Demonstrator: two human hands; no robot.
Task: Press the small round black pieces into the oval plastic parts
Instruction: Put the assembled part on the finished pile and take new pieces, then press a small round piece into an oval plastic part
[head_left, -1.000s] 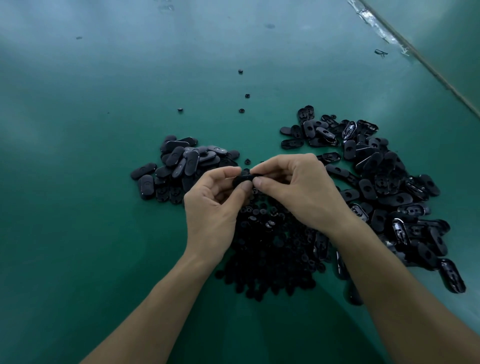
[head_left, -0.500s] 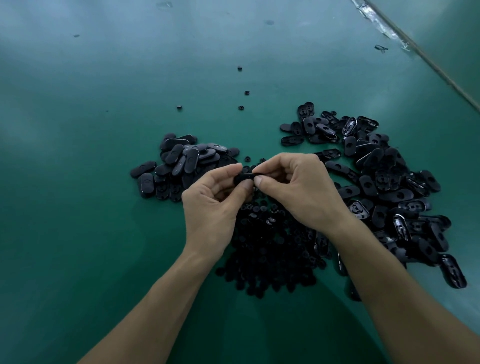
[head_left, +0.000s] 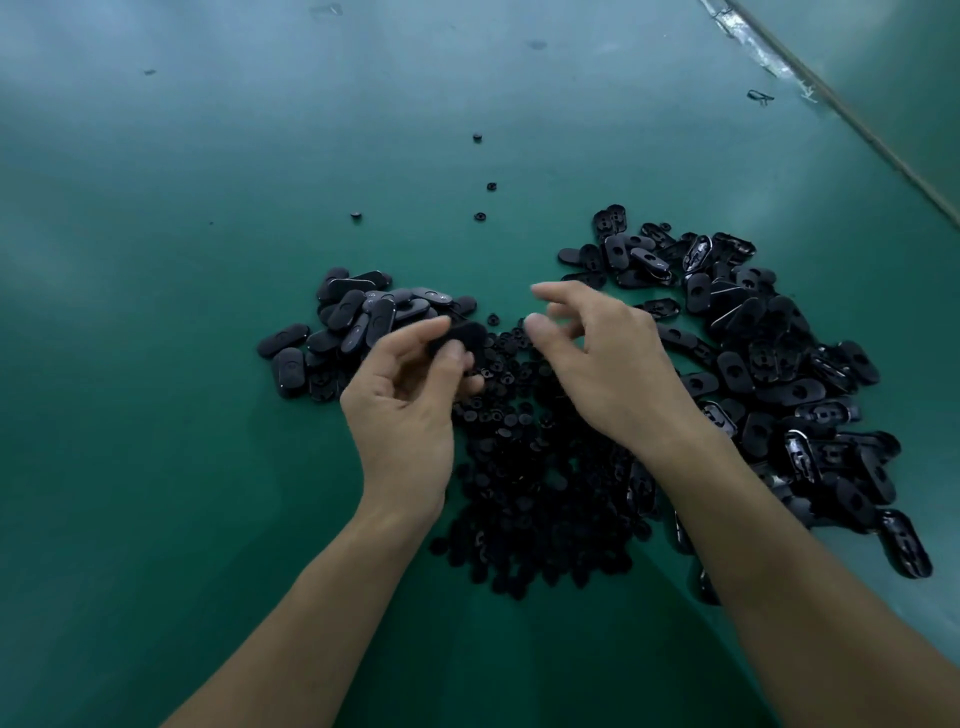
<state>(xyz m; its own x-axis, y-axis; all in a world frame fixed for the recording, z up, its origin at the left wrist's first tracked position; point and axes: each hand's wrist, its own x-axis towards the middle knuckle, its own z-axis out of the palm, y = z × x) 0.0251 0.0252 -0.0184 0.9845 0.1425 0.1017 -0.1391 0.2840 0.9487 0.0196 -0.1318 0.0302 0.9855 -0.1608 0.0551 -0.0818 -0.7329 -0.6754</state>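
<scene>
Over the green tabletop (head_left: 156, 415), left hand (head_left: 405, 410) pinched one oval part (head_left: 460, 336) between thumb and fingers, the part blurred. Right hand (head_left: 608, 364) hung just beside it, fingers loosely spread, nothing visible in them. Small round pieces (head_left: 540, 483) were heaped under both hands, with left oval pile (head_left: 358, 322) and right oval pile (head_left: 779, 374) flanking.

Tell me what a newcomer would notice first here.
Two hands at centre: the left hand pinches a black oval part, the right hand hovers open beside it. Under them lies a heap of small round pieces, flanked by a right pile and left pile of oval parts.
</scene>
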